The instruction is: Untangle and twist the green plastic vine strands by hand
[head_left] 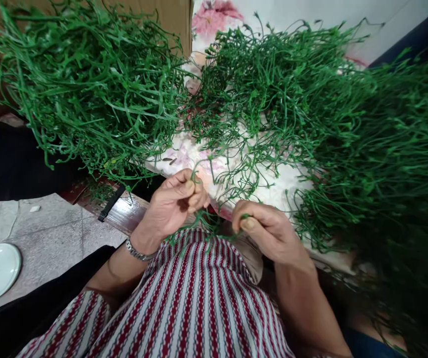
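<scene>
My left hand point(172, 206), with a metal watch point(138, 250) on the wrist, pinches a few thin green stems point(195, 171) between thumb and fingers. Their tips stick up above the fingertips. More green stems point(199, 221) hang below this hand, over the striped shirt. To its right, my right hand point(269, 231) is closed, thumb against forefinger, with a small green stem piece point(245, 216) showing at the fingertips. Both hands are at the near edge of a surface with a flowered cover point(288, 181), where loose stems lie scattered.
A large heap of green stems point(98, 89) rises at the left, another pile point(284, 79) lies behind, and a dense mass point(392, 139) fills the right. A cardboard-brown panel point(176, 22) stands at the back. On the tiled floor point(64, 223) is a white round object point(12, 271).
</scene>
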Motion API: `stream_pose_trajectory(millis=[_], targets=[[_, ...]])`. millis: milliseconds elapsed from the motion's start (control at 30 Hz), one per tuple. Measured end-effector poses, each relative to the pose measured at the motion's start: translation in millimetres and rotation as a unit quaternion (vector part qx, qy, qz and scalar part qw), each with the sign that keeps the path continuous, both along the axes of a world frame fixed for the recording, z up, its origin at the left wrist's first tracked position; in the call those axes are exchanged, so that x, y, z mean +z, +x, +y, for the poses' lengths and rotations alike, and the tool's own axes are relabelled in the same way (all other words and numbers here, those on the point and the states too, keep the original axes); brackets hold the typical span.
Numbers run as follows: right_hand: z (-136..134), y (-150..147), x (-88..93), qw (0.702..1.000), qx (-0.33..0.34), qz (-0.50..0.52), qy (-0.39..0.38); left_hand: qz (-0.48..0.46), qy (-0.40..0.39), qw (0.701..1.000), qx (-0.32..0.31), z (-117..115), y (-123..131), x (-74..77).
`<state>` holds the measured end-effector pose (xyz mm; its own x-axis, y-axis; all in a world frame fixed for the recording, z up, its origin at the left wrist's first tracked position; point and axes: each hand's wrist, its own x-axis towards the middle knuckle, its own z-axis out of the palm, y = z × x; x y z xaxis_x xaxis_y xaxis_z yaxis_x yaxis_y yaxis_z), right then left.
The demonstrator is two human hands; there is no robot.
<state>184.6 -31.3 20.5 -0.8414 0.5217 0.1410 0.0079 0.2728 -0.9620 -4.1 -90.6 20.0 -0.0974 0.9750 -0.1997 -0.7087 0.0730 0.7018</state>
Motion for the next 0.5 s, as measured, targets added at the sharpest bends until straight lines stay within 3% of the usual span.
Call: stream_pose_trajectory(millis=[167,267,367,500], targets=[[14,17,33.6,0.981,-0.14,-0.001,0.136,0.029,0.034,0.999,-0.021,-3,4,9.2],[23,19,40.7,0.955,-0.23,-0.001,0.186,0.049,0.05,0.998,-0.005,0,6,12.2],[23,8,33.6,0.962,-0.225,-0.02,0.151,0.051,0.054,0.997,0.038,9,10,11.8],[11,-14,15.2,0.964,-0.183,-0.082,0.177,0.062,0.06,0.992,0.09,17,18,10.1]])
